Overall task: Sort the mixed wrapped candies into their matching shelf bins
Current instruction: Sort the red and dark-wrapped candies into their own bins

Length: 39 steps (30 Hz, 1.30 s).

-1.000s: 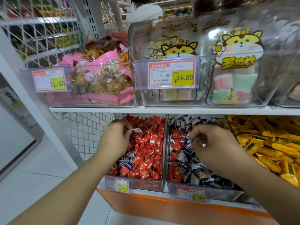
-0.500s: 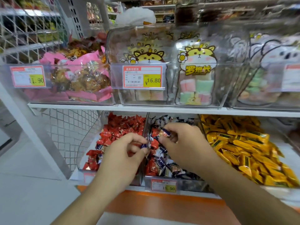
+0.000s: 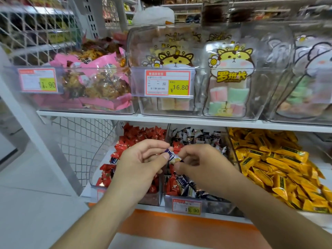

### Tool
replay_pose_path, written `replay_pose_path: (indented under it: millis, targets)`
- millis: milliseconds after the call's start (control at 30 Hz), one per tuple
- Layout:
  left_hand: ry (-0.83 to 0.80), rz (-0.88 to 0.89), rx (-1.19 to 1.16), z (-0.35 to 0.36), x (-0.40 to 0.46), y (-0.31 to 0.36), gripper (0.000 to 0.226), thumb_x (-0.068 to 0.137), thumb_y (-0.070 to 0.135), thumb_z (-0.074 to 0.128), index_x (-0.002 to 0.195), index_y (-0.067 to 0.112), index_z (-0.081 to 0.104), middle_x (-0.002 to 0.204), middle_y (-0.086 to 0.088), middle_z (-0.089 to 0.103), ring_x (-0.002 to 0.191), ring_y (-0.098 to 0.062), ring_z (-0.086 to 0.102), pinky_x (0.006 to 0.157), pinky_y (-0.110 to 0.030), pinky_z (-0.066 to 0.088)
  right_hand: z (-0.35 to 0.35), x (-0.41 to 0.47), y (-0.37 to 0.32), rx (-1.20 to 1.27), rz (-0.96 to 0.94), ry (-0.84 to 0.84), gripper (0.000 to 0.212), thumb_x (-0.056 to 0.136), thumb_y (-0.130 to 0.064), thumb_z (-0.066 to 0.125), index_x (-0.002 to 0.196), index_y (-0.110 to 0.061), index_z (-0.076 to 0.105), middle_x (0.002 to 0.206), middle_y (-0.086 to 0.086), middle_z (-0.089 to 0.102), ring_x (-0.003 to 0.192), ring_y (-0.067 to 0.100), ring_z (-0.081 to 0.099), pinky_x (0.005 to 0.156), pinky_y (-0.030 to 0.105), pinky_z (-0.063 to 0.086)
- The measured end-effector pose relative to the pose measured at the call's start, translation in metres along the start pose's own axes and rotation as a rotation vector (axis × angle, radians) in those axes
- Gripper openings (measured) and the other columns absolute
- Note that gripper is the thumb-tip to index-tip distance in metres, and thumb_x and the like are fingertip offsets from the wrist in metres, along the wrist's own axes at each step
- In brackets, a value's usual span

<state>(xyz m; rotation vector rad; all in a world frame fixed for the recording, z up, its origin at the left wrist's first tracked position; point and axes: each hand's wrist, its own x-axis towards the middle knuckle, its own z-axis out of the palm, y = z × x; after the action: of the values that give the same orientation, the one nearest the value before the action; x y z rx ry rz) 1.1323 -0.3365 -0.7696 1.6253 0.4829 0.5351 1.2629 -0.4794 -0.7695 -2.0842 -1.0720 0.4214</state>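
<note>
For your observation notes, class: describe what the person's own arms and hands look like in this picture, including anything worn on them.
Both forearms are bare right to the bottom of the frame, with no sleeve in view. The left hand and right hand wear no gloves. No watch, bracelet or ring shows. The visible fingernails look short and unpainted.

Bright, even light from overhead fills the shelves, leaving shadows soft and faint. Pale glare streaks the clear plastic lidded bins (image 3: 251, 42) on the upper shelf. The white wire mesh side panel (image 3: 36, 33) and the top right corner are smeared by blur. Straight shelf edges bow toward the borders from wide-angle distortion.
</note>
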Motion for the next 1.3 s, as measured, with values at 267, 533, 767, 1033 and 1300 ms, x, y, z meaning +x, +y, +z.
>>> replay_pose_path:
  millis: [267, 533, 767, 1033, 1300]
  targets:
    - [0.191, 0.049, 0.344, -0.066, 0.015, 0.001, 0.026, 0.092, 0.012, 0.073, 0.103, 0.035, 0.074, 0.102, 0.021, 0.075, 0.09, -0.006, 0.07, 0.09, -0.032, 0.056, -0.038, 0.002, 0.015, -0.526, 0.288, 0.338, 0.017, 0.1, -0.042, 0.059, 0.096, -0.026, 0.057, 0.062, -0.002, 0.061, 0.057, 0.017, 0.059, 0.043, 0.029, 0.045]
    - [0.138, 0.005, 0.935, -0.13, 0.034, -0.029, 0.061, 0.096, 0.023, 0.068, 0.153, 0.028, 0.045, 0.151, 0.002, 0.052, 0.133, -0.018, 0.054, 0.11, -0.031, 0.041, 0.004, 0.007, -0.007, -0.491, 0.051, 0.166, 0.037, 0.1, -0.032, 0.062, 0.137, -0.033, 0.057, 0.136, -0.011, 0.056, 0.119, 0.011, 0.053, 0.093, 0.014, 0.035]
    - [-0.026, -0.044, 0.857, -0.147, 0.041, -0.043, 0.069, 0.1, 0.02, 0.062, 0.161, 0.029, 0.03, 0.165, 0.01, 0.033, 0.13, -0.008, 0.057, 0.108, -0.027, 0.044, 0.066, 0.041, -0.052, -0.338, -0.288, -0.015, 0.037, 0.101, -0.025, 0.062, 0.136, -0.035, 0.059, 0.137, -0.019, 0.057, 0.128, 0.001, 0.05, 0.112, 0.022, 0.041]
    - [-0.038, -0.071, 0.777, -0.158, 0.044, -0.05, 0.064, 0.099, 0.022, 0.062, 0.156, 0.037, 0.037, 0.161, 0.017, 0.038, 0.133, -0.007, 0.053, 0.113, -0.032, 0.043, 0.141, 0.112, -0.061, -0.369, -0.195, -0.258, 0.014, 0.093, -0.024, 0.072, 0.106, -0.029, 0.073, 0.094, -0.009, 0.072, 0.089, 0.011, 0.066, 0.083, 0.042, 0.06]
    - [-0.002, -0.07, 0.759, -0.158, 0.047, -0.05, 0.058, 0.096, 0.029, 0.065, 0.149, 0.041, 0.045, 0.154, 0.018, 0.046, 0.125, -0.009, 0.059, 0.105, -0.029, 0.048, 0.147, 0.118, -0.055, -0.482, -0.186, -0.277, 0.028, 0.083, -0.023, 0.077, 0.108, -0.035, 0.07, 0.098, -0.013, 0.067, 0.093, 0.015, 0.065, 0.08, 0.04, 0.06]
